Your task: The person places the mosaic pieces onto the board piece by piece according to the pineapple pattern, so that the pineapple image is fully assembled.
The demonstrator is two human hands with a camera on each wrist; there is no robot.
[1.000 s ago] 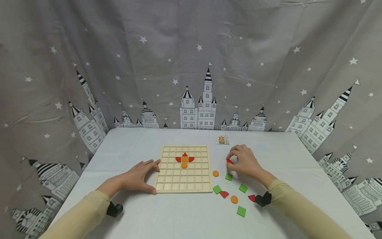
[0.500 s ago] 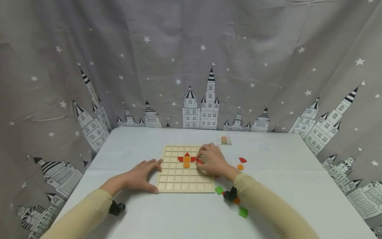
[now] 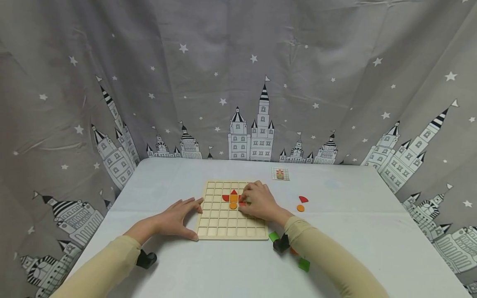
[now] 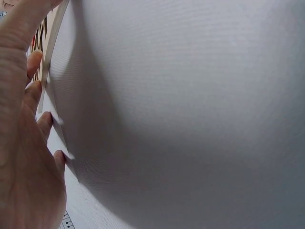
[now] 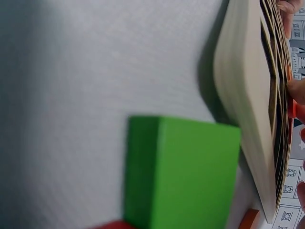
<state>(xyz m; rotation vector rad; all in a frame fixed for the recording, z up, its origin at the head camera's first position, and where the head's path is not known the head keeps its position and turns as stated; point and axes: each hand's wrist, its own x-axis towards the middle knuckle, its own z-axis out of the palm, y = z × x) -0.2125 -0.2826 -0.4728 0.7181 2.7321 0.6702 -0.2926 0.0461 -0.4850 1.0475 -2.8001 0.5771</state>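
Observation:
My right hand (image 3: 258, 201) is over the right part of a wooden grid board (image 3: 222, 223). Its thumb and fingers pinch a red piece (image 3: 242, 203), just right of an orange disc (image 3: 233, 205) lying on the grid; the right wrist view shows the same red piece (image 5: 291, 109) at the fingertips. Above the disc sit an orange square (image 3: 233, 198), a red triangle (image 3: 234, 192) and a red quarter-circle (image 3: 225, 198), plus another red piece partly behind my fingers. My left hand (image 3: 171, 220), fingers spread, touches the board's left edge.
A small pattern card (image 3: 280, 174) lies behind the board. To the right are a red quarter-circle (image 3: 303, 199) and an orange disc (image 3: 300, 208). Green squares (image 3: 304, 264) lie nearer, some pieces hidden under my right forearm. A green square (image 5: 195, 176) looms in the right wrist view.
My right hand has carried the red piece from the loose pieces leftward onto the board, shifting slightly further left in the last half second. My left hand stays at the board's edge.

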